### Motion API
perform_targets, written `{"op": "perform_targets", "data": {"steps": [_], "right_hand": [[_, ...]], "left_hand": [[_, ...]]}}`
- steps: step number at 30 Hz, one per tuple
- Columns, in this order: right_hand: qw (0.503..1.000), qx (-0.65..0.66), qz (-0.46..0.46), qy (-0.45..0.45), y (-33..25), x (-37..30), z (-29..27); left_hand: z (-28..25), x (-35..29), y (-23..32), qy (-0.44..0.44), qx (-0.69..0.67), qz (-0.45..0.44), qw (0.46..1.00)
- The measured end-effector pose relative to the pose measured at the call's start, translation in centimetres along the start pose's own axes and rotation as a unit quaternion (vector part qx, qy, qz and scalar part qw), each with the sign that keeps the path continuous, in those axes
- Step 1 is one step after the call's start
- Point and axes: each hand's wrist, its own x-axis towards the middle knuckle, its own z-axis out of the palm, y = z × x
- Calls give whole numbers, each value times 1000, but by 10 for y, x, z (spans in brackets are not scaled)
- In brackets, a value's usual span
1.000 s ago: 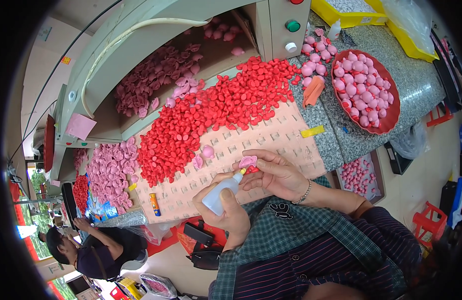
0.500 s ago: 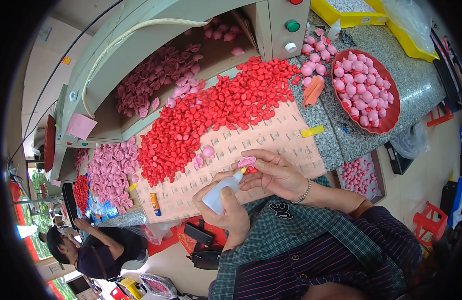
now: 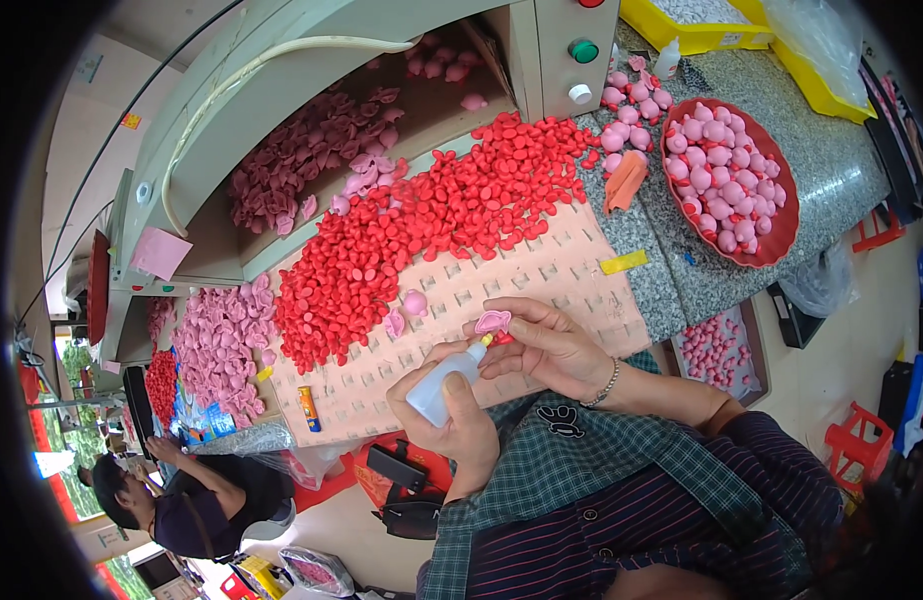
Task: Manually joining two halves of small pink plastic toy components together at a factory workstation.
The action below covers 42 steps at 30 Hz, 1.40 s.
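Observation:
My left hand (image 3: 469, 425) is closed round a translucent white squeeze bottle (image 3: 434, 397) with a yellow tip. In my right hand (image 3: 560, 352), a small pink cupped plastic part (image 3: 493, 321) and a red piece (image 3: 503, 338) are pinched between the fingertips. The bottle's tip meets the red piece, or nearly so; the fingers partly hide the contact. Past my hands, a round pink piece (image 3: 415, 303) and a pink shell (image 3: 395, 323) lie on the peach mat (image 3: 522, 278). Beyond them spreads a big heap of red pieces (image 3: 422, 225).
Pink shells (image 3: 222, 335) are piled to the left, near an orange-yellow tube (image 3: 310, 408). A grey machine (image 3: 207, 115) arches over the back. On the right, a red bowl (image 3: 787, 235) holds assembled pink pieces, with yellow trays (image 3: 697, 38) behind. A co-worker (image 3: 187, 495) sits at lower left.
Almost nothing differs. The bottle and my left hand have shifted very slightly, with the tip still at the parts in my right hand.

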Motion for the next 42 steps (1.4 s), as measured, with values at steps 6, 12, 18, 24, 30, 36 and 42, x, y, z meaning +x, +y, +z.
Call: {"op": "perform_targets", "data": {"steps": [6, 12, 18, 24, 30, 36, 42], "right_hand": [[1000, 20, 6, 4, -1, -1, 0], [1000, 18, 5, 5, -1, -1, 1], [1000, 14, 2, 9, 0, -1, 0], [1000, 11, 1, 9, 0, -1, 1], [1000, 15, 1, 13, 1, -1, -1], [1000, 18, 5, 11, 0, -1, 2], [999, 36, -4, 10, 2, -1, 0]], "left_hand": [[-1, -1, -1, -2, -22, 2, 1000], [0, -2, -1, 2, -17, 14, 1000], [-1, -3, -1, -3, -9, 9, 1000], [-2, -3, 2, -14, 3, 9, 1000], [-3, -3, 3, -38, 13, 7, 999], [-1, -3, 2, -39, 3, 23, 999], [-1, -2, 4, -60, 8, 48, 997]]}}
